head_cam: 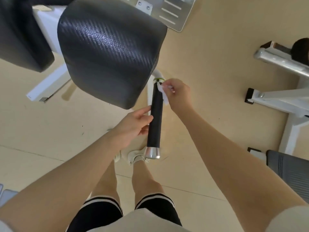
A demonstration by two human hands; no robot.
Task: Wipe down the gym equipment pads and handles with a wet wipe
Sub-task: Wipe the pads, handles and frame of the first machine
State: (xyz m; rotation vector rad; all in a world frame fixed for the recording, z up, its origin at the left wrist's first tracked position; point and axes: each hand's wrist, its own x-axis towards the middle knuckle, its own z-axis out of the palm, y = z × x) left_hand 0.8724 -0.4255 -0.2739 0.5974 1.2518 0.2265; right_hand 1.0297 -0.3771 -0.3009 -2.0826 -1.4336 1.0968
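The right hand (pixel 177 91) pinches the wet wipe (pixel 163 93) against the top of the black handle (pixel 155 118); the left hand (pixel 133 126), fingers relaxed, steadies it. Best wrap the wipe around and drag downward toward the metal cap (pixel 152 153).

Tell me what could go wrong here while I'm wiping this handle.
The wet wipe touches only the top of the black handle, near the green ring, so the lower grip may get missed. Your left hand rests on the handle's side, so that patch probably stays unwiped, or gets touched again after cleaning. The right hand only pinches the wipe, so it could slip out.
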